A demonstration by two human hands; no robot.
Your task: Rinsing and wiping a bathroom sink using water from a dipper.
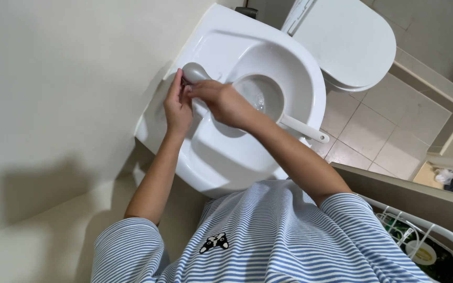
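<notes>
A white washbasin (pixel 221 157) hangs on a cream wall. At its rim sits a rounded grey tap (pixel 195 72). My left hand (pixel 178 107) reaches up beside the tap, fingers laid against its lower part. My right hand (pixel 224 102) comes across the basin, and its curled fingers meet the left hand's fingertips at the base of the tap. Something small and dark shows between the fingertips, too small to identify. A white dipper (pixel 263 94) with a little water in it lies in the basin, its long handle (pixel 305 128) sticking out over the rim.
A white toilet with its lid (pixel 347 39) down stands right beside the basin. A tiled floor (pixel 394 120) with a raised kerb lies beyond it. At the lower right, a white wire rack (pixel 420 236) holds bottles. The cream wall (pixel 53 105) is close on the left.
</notes>
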